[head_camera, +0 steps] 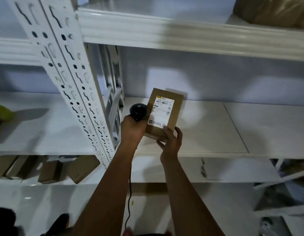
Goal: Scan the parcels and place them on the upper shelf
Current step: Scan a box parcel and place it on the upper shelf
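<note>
Left hand (pixel 132 129) grips the scanner (pixel 138 110), right hand (pixel 171 142) holds a labelled parcel (pixel 166 114) at the white shelf (pixel 216 130).

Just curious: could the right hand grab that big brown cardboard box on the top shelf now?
Probably not yet: the right hand grips the small labelled brown cardboard parcel, and the big brown cardboard box sits one level higher.
</note>
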